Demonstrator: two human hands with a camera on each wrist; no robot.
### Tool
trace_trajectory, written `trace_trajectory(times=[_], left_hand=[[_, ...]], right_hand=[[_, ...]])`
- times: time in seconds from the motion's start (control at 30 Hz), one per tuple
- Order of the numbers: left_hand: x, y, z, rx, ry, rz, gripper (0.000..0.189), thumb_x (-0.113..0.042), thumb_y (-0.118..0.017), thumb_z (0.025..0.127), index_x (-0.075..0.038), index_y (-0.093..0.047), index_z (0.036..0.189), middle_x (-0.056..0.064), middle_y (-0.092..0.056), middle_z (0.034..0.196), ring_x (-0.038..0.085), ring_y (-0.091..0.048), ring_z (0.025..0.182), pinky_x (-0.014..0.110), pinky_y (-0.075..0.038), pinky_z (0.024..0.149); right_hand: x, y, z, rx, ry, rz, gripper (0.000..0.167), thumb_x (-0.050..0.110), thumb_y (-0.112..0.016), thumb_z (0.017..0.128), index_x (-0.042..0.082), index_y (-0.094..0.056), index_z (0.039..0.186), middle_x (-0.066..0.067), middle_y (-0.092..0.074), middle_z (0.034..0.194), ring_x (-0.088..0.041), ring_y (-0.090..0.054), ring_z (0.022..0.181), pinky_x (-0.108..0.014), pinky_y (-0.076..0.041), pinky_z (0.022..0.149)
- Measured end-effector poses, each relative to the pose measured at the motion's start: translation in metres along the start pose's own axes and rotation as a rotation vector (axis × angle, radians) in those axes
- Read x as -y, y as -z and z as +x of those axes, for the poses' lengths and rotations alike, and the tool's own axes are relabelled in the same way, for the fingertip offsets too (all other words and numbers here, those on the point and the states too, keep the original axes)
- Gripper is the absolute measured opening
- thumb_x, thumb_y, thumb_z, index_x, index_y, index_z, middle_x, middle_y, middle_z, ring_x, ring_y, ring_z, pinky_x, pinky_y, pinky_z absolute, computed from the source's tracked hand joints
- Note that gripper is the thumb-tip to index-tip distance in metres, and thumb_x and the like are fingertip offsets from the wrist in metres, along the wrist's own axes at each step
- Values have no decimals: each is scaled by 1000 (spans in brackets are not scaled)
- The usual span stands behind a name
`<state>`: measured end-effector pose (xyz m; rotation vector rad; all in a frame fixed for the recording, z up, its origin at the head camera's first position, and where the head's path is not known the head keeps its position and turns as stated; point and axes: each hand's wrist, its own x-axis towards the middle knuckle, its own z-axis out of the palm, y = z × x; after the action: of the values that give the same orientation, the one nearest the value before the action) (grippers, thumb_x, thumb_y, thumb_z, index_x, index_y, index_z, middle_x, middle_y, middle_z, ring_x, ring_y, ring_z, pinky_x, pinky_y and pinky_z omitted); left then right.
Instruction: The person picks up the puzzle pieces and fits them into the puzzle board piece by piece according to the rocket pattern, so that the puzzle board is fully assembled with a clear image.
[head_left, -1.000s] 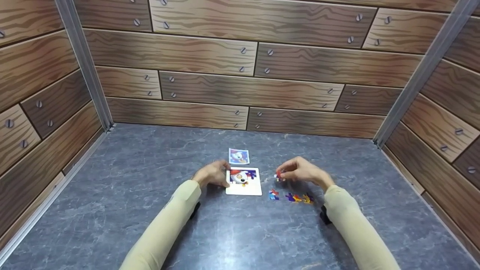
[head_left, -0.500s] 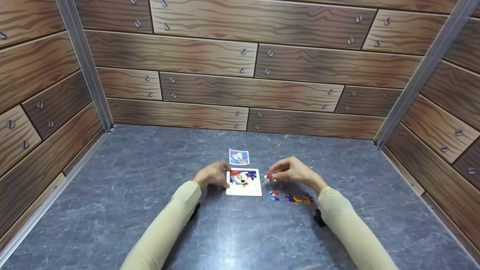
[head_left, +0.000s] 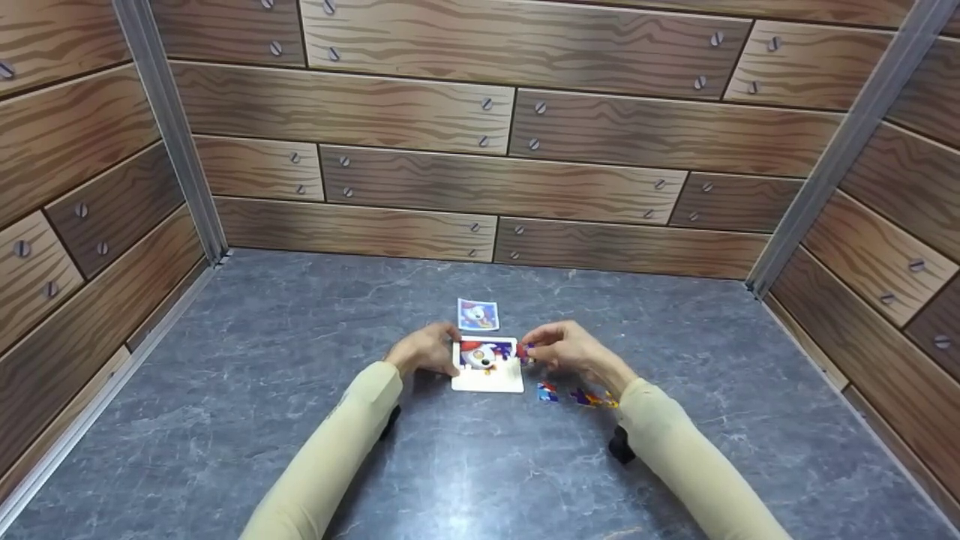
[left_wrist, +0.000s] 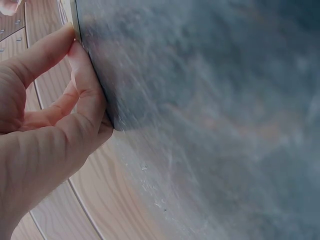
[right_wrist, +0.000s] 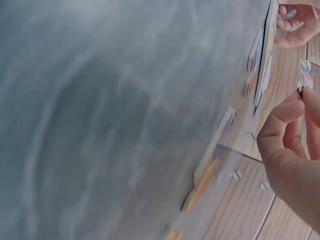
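Observation:
A white puzzle board (head_left: 489,381) lies on the table, partly filled with pieces that show a white cartoon figure with a red top. Along its left edge my left hand (head_left: 425,348) holds it, fingertips near the upper corner and thumb lower down. Thumb and fingers also meet the board's edge in the left wrist view. My right hand (head_left: 572,349) pinches a red and purple puzzle piece (head_left: 526,352) at the board's right edge. That piece (right_wrist: 306,75) hangs from the fingertips in the right wrist view. Whether it touches the board I cannot tell.
A small picture card (head_left: 478,315) lies behind the board. To the right of the board is a blue and red puzzle piece (head_left: 547,392). Purple and orange pieces (head_left: 589,398) lie farther right, partly behind the right sleeve. Wood-patterned walls (head_left: 480,172) enclose the table.
My right hand has moved left with the pinched puzzle piece, from beyond the loose pieces up to the board's right edge. The left hand and the board have stayed put.

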<state>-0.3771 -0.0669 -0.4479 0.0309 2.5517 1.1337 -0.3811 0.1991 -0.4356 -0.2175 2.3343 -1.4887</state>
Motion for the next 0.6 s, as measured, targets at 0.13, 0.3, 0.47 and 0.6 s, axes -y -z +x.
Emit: trace_trajectory(times=[0.13,0.3,0.47,0.6], left_hand=[[0,0,0,0,-8,-8,56,2,-81,71,-13,-58,120,9,-57,111,23,-53,92,36,-47,84],[-1,0,-1,6,-8,-21,58,2,-82,70,-14,-58,120,9,-58,109,23,-54,91,35,-47,81],[-3,1,-2,9,20,-32,55,0,-81,74,-14,-57,121,7,-57,110,19,-53,87,29,-46,75],[-3,1,-3,16,34,-33,55,-1,-81,75,-14,-56,122,7,-56,108,17,-54,83,27,-45,69]], right_hand=[[2,-6,0,-11,-4,25,22,6,-71,87,4,-72,109,0,-67,88,-12,-53,68,-24,-44,57],[3,-12,1,-22,15,12,24,5,-72,86,1,-71,109,1,-65,83,-10,-54,67,-22,-46,55],[4,-17,5,-30,5,-10,26,8,-75,84,2,-72,109,1,-67,84,-10,-58,69,-22,-48,58],[4,-20,9,-30,-20,-54,24,8,-75,83,4,-74,107,1,-68,85,-10,-61,72,-23,-49,58]])
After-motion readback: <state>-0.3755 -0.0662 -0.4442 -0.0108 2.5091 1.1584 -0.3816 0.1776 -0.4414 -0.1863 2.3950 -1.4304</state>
